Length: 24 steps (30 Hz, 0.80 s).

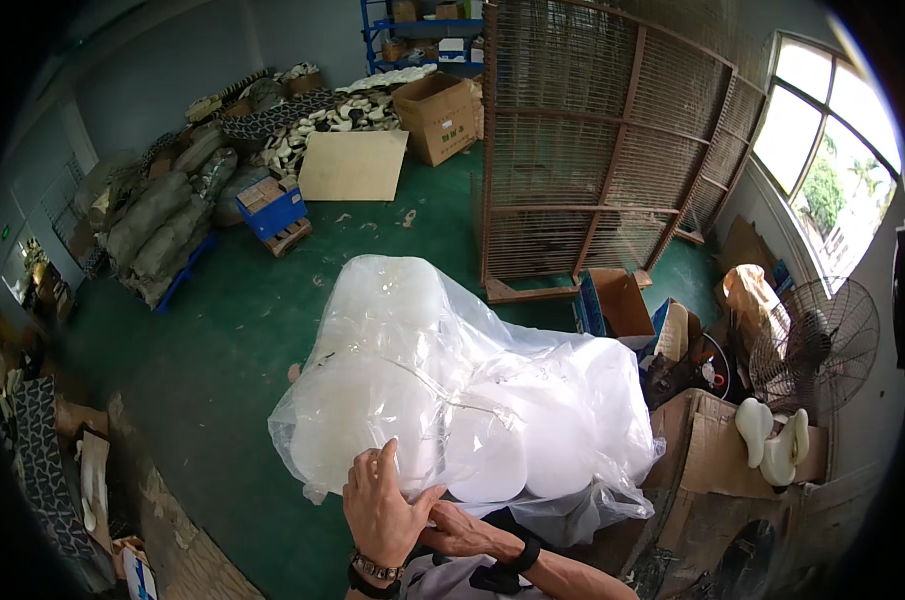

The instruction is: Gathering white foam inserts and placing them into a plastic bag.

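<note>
A large clear plastic bag [437, 375] lies right in front of me, filled with several white, rounded, smooth pieces [487, 460] that look like foam pads. Crumpled folds of film run across its middle. My left hand [382, 505], with a bracelet and a dark band at the wrist, rests on the bag's near left part with its fingers apart. Just to its right, my right hand [459, 530], wearing a black wristband, is at the bag's near edge. Its fingers are curled and partly hidden behind my left hand, so what they grip does not show.
A rusty wire rack [612, 140] stands beyond the bag, with an open cardboard box [620, 305] at its foot. On the right are a fan [817, 340] and white curved pieces [772, 442] on cardboard. Grey sacks [157, 220] and a blue crate [272, 208] stand far left.
</note>
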Tool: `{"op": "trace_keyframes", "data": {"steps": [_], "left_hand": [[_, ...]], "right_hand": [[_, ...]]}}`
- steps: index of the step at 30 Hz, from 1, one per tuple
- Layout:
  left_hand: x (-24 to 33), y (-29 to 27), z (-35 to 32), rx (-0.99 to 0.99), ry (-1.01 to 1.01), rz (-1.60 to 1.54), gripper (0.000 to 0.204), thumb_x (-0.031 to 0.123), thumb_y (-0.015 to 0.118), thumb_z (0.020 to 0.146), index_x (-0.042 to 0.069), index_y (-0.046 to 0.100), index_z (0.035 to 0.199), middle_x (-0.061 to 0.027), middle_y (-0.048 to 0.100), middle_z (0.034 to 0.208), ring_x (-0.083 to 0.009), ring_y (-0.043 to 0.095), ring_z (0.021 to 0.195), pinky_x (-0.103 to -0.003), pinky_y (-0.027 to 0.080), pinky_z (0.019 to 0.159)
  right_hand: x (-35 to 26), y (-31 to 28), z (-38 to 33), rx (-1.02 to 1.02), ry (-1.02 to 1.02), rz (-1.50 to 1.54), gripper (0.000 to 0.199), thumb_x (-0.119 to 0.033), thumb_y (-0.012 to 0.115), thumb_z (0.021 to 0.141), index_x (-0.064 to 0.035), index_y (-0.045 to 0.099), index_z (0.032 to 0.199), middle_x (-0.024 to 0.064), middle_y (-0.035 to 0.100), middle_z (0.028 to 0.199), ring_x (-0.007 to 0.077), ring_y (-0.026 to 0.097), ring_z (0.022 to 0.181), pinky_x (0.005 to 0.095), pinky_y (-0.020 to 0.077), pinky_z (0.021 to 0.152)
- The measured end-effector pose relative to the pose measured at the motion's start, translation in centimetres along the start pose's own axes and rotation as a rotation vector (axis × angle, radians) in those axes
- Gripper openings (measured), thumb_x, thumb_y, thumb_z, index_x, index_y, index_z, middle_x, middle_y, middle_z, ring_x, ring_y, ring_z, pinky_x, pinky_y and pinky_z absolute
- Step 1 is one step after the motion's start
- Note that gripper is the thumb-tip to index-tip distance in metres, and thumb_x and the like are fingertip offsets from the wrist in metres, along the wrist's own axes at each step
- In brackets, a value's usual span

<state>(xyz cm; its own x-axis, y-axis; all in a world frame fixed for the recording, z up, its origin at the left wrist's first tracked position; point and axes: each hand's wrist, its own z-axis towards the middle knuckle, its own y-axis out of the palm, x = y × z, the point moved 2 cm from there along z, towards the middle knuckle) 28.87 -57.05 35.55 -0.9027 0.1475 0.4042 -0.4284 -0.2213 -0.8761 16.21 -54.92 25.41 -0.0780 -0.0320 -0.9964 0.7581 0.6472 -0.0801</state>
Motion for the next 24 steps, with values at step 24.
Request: {"op": "trace_keyframes", "data": {"steps": [24], "left_hand": [[-4.7, 7.0, 1.8, 0.163, -0.121, -0.88, 0.015, 0.001, 0.062, 0.096, -0.002, 0.058, 0.11, -0.0047, 0.059, 0.103, -0.0143, 0.054, 0.094, -0.028, 0.044, 0.091]], "right_hand": [[23.5, -3.8, -14.5, 0.276, 0.514, -0.291, 0.037, -0.025, 0.064, 0.097, -0.003, 0.068, 0.127, 0.0214, 0.069, 0.126, 0.0402, 0.064, 0.118, 0.0457, 0.0511, 0.101]]}}
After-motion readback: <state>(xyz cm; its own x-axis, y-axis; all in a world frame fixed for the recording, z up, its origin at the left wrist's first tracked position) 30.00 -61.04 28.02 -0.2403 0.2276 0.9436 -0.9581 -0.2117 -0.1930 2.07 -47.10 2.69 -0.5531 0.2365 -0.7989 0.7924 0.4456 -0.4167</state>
